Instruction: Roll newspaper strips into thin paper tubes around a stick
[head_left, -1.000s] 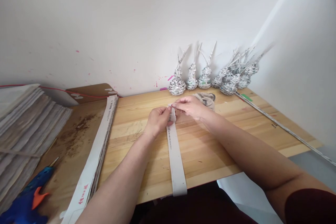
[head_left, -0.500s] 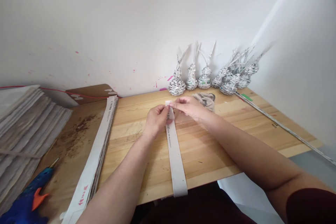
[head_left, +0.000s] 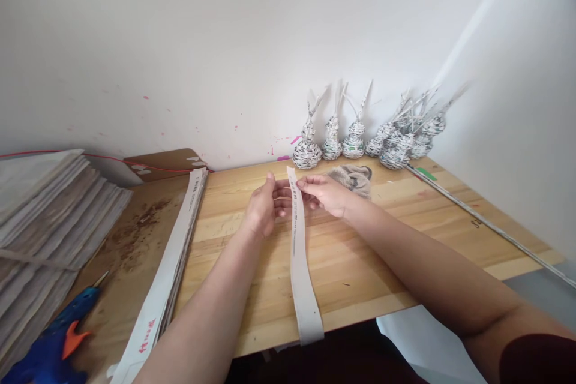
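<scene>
A long white paper strip (head_left: pixel 300 276) with printed characters near its far end runs toward me, and its near end hangs over the table edge. Between thumb and fingers, my right hand (head_left: pixel 327 193) pinches the strip close to its far end. My left hand (head_left: pixel 264 204) is open on the strip's other side, thumb raised. Its fingers reach behind the strip; whether they touch it I cannot tell. Just beyond my right hand lies a crumpled cloth (head_left: pixel 353 179).
Several gourd-shaped woven paper pieces (head_left: pixel 307 155) line the wall. A long thin rod (head_left: pixel 477 216) crosses the right side of the wooden table (head_left: pixel 369 288). To the left are a stack of paper strips (head_left: pixel 166 276), a bundled paper pile (head_left: pixel 40 222) and a blue glue gun (head_left: pixel 54 342).
The strip's far end, folded over in my fingers before, now stands unfolded. My left hand has let go and opened, while my right hand keeps its pinch. The view has shifted slightly.
</scene>
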`<control>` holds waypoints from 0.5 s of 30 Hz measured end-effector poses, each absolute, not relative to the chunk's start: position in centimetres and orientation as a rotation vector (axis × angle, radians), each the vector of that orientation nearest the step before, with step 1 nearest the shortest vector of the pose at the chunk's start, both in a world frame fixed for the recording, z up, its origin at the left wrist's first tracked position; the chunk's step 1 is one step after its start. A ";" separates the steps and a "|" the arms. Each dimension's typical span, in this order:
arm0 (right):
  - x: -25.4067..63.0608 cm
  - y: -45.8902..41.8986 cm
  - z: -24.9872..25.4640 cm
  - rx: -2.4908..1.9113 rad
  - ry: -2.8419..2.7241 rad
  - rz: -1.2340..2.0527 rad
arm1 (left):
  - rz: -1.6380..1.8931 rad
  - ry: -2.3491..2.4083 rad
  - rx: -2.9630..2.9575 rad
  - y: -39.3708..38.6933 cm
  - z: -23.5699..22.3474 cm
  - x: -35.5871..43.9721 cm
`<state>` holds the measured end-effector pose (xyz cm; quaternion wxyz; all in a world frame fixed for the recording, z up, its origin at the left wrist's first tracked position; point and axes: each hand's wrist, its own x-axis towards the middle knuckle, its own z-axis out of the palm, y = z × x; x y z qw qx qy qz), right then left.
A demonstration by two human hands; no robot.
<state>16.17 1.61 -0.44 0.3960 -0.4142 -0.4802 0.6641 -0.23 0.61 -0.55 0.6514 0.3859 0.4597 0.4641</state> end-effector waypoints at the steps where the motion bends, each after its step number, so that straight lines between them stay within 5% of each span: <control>1: 16.1 1.6 -0.4 -1.009 -1.160 1.752 | 1.044 0.983 0.894 0.6 -0.6 -0.3; 8: 15.6 1.1 -0.5 -0.852 -1.061 2.050 | 1.022 0.689 0.927 0.0 -0.3 -0.1; 15: 16.0 1.1 0.0 -1.099 -1.384 1.561 | 1.116 1.007 1.054 0.8 -0.5 -0.7</control>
